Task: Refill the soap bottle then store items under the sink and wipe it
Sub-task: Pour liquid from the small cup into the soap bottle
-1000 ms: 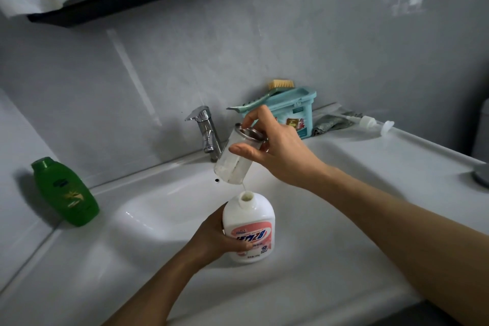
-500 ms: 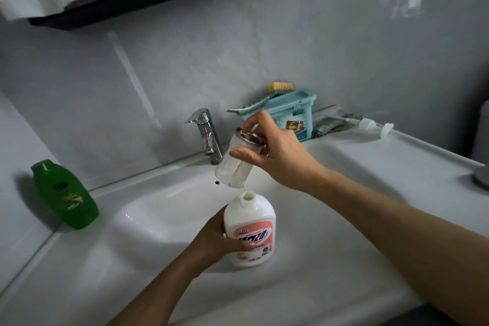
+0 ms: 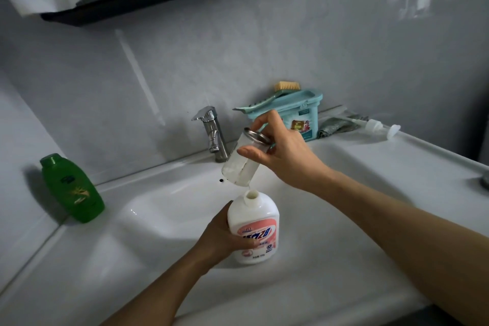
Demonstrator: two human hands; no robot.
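R hand [image 3: 285,156] grips a clear jar [image 3: 242,167] near its metal-ringed upper end, thumb + fingers curled round it, long axis steeply tilted. Just below its low edge is the open neck [image 3: 251,196] of the soap bottle [image 3: 255,233], upright in the sink [image 3: 158,209]. L hand [image 3: 222,238] wraps the bottle's side.

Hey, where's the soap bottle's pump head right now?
In the head view the pump head lies on the back rim of the sink, far right, beside the grey cloth and right of the teal box.
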